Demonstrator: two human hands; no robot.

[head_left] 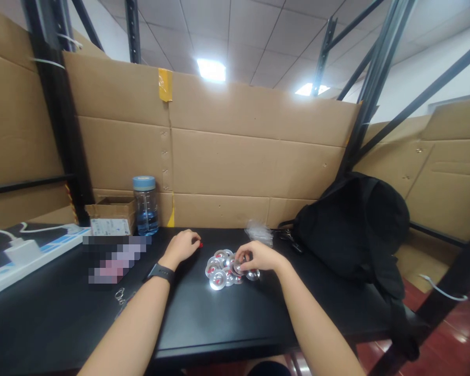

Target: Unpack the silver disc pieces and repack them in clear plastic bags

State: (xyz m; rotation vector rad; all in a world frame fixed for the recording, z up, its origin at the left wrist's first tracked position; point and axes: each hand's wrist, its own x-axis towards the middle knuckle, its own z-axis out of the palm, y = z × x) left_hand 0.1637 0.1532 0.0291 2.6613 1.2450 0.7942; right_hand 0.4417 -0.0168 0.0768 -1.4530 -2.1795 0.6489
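Observation:
A loose pile of round, shiny silver discs (218, 280) lies on the black table, several with red marks in their centres. At the pile's right side, my right hand (260, 256) pinches one silver disc (238, 268) between thumb and fingers. My left hand (182, 246), with a dark watch (161, 272) on the wrist, rests on the table left of the pile. Its fingers are curled, and a small red piece (201, 244) shows at the fingertips; its exact kind is too small to make out.
A clear plastic bag (259, 233) lies behind the pile. A black backpack (352, 235) fills the right side. Further left are a water bottle (145, 206), a cardboard box (113, 216), a white power strip (43, 257) and a key ring (119, 296). Cardboard panels (254, 156) wall the back.

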